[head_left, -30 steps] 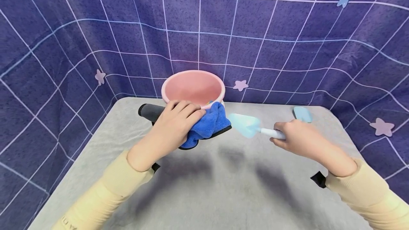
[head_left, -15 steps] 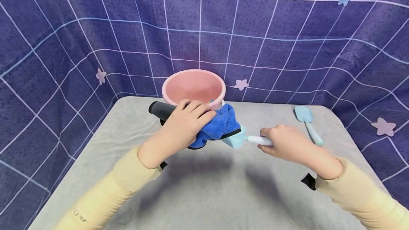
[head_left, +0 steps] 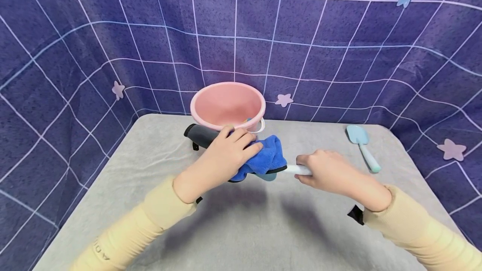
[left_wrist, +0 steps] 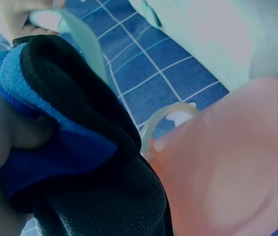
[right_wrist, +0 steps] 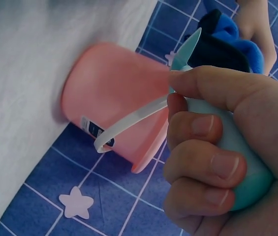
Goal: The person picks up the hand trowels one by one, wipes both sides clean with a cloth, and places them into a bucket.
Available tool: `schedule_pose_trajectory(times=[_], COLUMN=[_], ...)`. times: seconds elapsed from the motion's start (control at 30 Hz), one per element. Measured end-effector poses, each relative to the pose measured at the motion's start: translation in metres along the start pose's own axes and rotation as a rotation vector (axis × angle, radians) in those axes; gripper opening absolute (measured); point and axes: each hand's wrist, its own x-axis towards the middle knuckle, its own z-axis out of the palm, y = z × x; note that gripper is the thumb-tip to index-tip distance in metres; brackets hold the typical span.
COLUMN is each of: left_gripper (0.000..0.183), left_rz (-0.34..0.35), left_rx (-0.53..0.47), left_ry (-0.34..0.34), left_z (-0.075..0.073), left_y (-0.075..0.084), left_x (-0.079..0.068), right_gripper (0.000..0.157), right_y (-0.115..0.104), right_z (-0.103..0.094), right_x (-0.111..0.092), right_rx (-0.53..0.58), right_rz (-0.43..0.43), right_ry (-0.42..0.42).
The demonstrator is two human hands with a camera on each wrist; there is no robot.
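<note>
My left hand (head_left: 229, 152) grips a bunched cloth (head_left: 267, 154), blue on one face and dark grey on the other, with black edging. A rolled dark end pokes out on its left. My right hand (head_left: 327, 172) holds a toy shovel by its pale handle (head_left: 299, 170), fingers curled round it in the right wrist view. The cloth covers most of the shovel's blade in the head view, leaving a teal bit below the hem. In the left wrist view the light teal blade (left_wrist: 87, 44) shows beside the cloth. Both hands are above the grey-covered table (head_left: 241, 229).
Behind the left hand stands a pink bucket (head_left: 227, 101) with a white handle (right_wrist: 134, 120) and something small, yellow and blue inside. A second light blue shovel (head_left: 357, 134) lies at the right. A purple grid-patterned curtain (head_left: 301, 24) hangs around the back and sides.
My left hand has moved right with the cloth, and my right hand left with the shovel, whose blade has gone behind the cloth. The second shovel, partly hidden earlier, shows whole.
</note>
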Motion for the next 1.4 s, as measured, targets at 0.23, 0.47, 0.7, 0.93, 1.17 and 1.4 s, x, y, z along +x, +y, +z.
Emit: schedule_pose_trajectory(times=[0.23,0.47,0.7,0.93,1.17,1.4], left_gripper=[0.036,0.028,0.026,0.02,0.017,0.018], left_rz=[0.03,0.063,0.103,0.162,0.178,0.189], left_rx=[0.024,0.031,0.051,0.15,0.167,0.181], left_ry=[-0.048,-0.057,-0.051,-0.047,-0.049,-0.041], left_z=[0.006,0.013,0.015,0.016,0.014,0.013], left_y=[0.009,0.014,0.018,0.022,0.022,0.022], left_x=[-0.003,-0.004,-0.005,-0.003,-0.001,0.0], right_gripper=[0.021,0.02,0.02,0.021,0.02,0.02], right_y=[-0.002,-0.002,-0.004,-0.005,-0.006,-0.006], right_z=[0.001,0.0,-0.002,-0.004,-0.005,-0.007], right_x=[0.0,-0.001,0.0,0.0,-0.001,-0.001], right_rx=[-0.022,-0.03,-0.051,-0.067,-0.063,-0.082], right_rz=[-0.018,-0.022,-0.034,-0.035,-0.03,-0.028], right_ry=[0.023,0.026,0.042,0.052,0.058,0.057])
